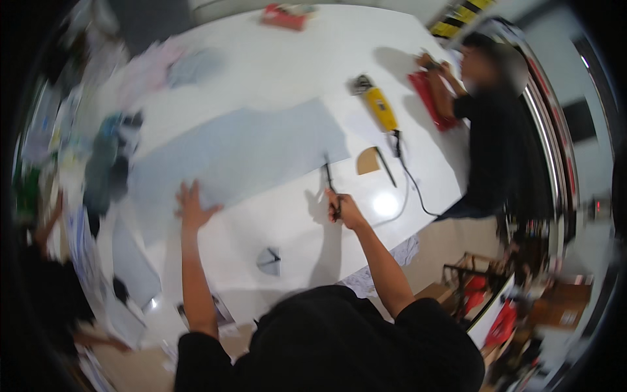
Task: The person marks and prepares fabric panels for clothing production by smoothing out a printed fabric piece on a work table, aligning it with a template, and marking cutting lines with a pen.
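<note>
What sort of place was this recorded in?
Probably a garment or fabric-cutting workshop: pale blue cloth lies spread on a large white table, the person's right hand holds black scissors at its edge, and a yellow corded tool lies on the same table.

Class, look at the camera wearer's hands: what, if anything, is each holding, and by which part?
The right hand holds dark scissors by the handles. The left hand holds nothing, fingers spread over the grey-blue cloth.

passage: white table [255,68] beyond pale-blue cloth [241,153] | obstacles right of cloth: yellow tool [380,110], black cord [416,191], tan piece [368,161]
</note>
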`<state>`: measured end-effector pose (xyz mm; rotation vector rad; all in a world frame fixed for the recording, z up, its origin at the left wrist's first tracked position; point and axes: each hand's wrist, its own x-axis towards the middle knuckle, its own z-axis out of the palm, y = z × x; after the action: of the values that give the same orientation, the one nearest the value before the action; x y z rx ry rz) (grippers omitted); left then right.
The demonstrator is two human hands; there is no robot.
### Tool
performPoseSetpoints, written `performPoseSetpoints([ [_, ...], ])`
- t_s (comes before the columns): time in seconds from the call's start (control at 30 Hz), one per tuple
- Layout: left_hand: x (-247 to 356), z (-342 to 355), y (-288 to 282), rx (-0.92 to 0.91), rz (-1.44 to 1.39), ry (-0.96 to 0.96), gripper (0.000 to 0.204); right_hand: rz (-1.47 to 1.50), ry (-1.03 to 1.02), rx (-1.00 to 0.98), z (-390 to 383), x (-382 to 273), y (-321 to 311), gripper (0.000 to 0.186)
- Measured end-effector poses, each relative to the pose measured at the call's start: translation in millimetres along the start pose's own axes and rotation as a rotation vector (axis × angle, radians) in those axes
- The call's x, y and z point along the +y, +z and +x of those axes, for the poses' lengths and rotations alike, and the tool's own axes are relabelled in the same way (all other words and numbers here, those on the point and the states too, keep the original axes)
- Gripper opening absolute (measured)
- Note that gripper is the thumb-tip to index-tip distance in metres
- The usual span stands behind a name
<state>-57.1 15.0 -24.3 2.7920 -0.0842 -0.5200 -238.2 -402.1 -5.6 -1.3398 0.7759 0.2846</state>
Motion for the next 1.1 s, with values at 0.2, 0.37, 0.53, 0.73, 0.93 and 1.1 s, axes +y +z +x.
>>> performPoseSetpoints([
  [0.2,-4.8,10.3,-3.4,-0.044,0.054,-0.055,0.121,0.04,0.023,-0.033,1.6,-4.2,-3.8,0.054],
  [0.37,131.4,-0.1,-41.3,0.02,-0.019,0.4,0.097,0.135,-0.037,-0.045,-1.4,9.3,-8.6,0.061],
  [0.53,356.0,-112.0,-87.1,-0.486,-0.325,1.055,0.071,0.086,-0.084,-0.014,-7.8,13.5,-10.4,0.06],
  [0.73,449.4,-271.4,-96.0,-0.969,-0.256,1.571,0.075,0.059,-0.111,-0.03,-10.6,11.3,-16.1,0.056],
  [0.93,394.2,-316.2,-66.3,-1.671,-0.569,1.629,0.049,0.014,-0.058,-0.042,17.4,15.0,-6.1,0.052],
  [1.1,324.0,-307.0,-22.3,-1.266,-0.744,1.656,0.046,0.043,-0.139,-0.04,12.9,26.3,-23.7,0.052],
])
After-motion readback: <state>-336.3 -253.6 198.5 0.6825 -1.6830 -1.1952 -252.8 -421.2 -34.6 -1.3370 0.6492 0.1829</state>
